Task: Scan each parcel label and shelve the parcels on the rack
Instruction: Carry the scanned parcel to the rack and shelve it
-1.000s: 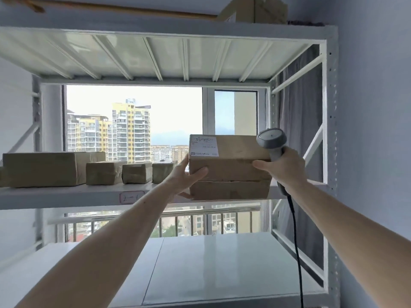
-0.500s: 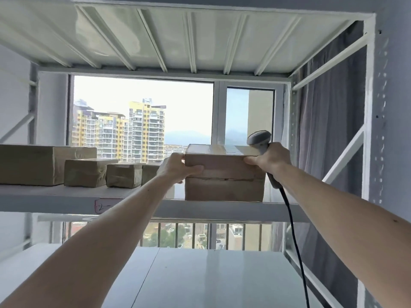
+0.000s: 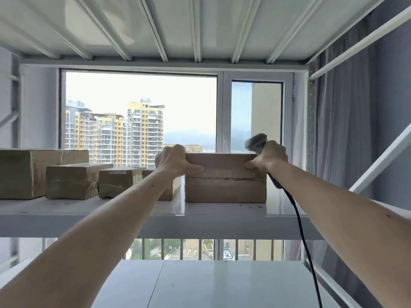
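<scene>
We see a brown cardboard parcel (image 3: 225,177) with a dark seam across its near face sitting flat on the white metal rack shelf (image 3: 133,210), towards the right end of that shelf and set back a little from its near edge. Our left hand (image 3: 172,161) grips the parcel's upper left corner — fingers curled over the top edge, thumb pressed along the near face. Our right hand (image 3: 270,157) is wrapped round the handle of a grey handheld barcode scanner (image 3: 255,142), and its thumb also touches the parcel's upper right corner, so the hand bears on both at once. The scanner's head rises above the fist, just right of the parcel's top edge, and its black cable (image 3: 304,236) hangs down past the shelf edge at the right.

To the left, four more taped brown parcels stand in a row on the same shelf: a large one (image 3: 33,172) at the far left, a medium one (image 3: 73,181), a smaller one (image 3: 119,181), and a fourth (image 3: 171,188) mostly hidden behind our left forearm — it seems to stand just beside the held parcel, though we cannot tell whether they touch.

Below lies a lower white shelf (image 3: 200,283); overhead is the ribbed underside of the shelf above (image 3: 178,25). Beyond the rack, a window (image 3: 142,112) shows high-rise blocks, and a grey curtain (image 3: 340,121) hangs at the right.
</scene>
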Available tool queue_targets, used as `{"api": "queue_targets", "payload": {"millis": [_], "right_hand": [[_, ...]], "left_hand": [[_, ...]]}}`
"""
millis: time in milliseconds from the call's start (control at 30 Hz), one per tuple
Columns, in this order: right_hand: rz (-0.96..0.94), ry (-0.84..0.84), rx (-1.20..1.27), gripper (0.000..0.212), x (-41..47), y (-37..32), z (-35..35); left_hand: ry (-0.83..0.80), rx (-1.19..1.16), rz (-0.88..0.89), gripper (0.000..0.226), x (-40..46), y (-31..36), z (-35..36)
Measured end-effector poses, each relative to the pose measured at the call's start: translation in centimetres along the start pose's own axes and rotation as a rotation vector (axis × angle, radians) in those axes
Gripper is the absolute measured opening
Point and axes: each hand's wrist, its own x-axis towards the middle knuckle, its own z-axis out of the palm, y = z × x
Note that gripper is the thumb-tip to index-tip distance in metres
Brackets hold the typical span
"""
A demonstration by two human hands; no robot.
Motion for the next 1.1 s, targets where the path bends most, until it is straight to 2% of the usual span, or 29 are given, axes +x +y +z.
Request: {"api": "queue_targets", "payload": {"millis": [233, 400, 633, 967, 1100], "right_hand": [[0.003, 0.03, -0.045, 0.057, 1.4, -0.9, 2.3], [-0.004, 0.057, -0.047, 0.069, 1.1, -1.1, 2.2], [-0.018, 0.071, -0.057, 0.072, 0.7, -1.3, 1.8], [-0.002, 0.08, -0.005, 0.058, -0.2, -0.9, 1.5], [-0.012, 0.134, 0.004, 0.056, -1.1, -0.3, 0.4]], "left_hand": [[0.01, 0.043, 0.045, 0.06, 1.6, -1.8, 0.6], [0.016, 0.042, 0.078, 0.06, 1.8, -1.9, 0.6], [0.017, 0.038, 0.069, 0.064, 1.5, -1.6, -0.2], [-0.008, 0.122, 0.064, 0.064, 0.0, -0.7, -0.7], [0.012, 0.173, 0.11, 0.082, -0.8, 1.0, -0.8]]}}
